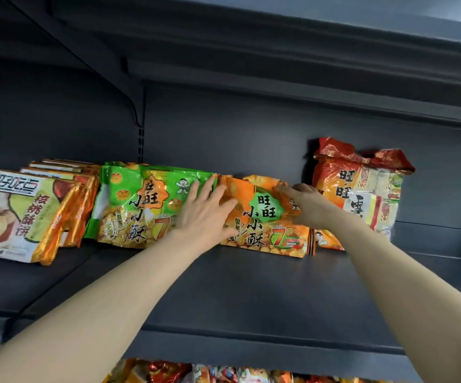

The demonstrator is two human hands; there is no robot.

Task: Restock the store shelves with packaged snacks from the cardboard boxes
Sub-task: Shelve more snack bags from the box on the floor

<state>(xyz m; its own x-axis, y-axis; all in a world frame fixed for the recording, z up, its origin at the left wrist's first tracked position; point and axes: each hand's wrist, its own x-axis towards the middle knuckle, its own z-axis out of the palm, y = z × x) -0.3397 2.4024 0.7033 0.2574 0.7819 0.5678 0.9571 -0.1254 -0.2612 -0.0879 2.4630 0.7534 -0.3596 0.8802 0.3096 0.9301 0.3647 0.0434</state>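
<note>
An orange snack bag [262,222] stands at the back of the dark shelf [224,288]. My left hand [206,214] lies flat with spread fingers against its left side, overlapping the green snack bag [135,205] beside it. My right hand [306,203] grips the orange bag's upper right corner, fingers curled over the top edge. More bags of the same kind stand behind the front one.
Walnut biscuit packs [22,214] lean in a row at the far left. A tall red and white rice cracker bag [362,189] stands right of the orange bag. The shelf above [279,64] hangs low. More snack packs [224,373] fill the shelf below.
</note>
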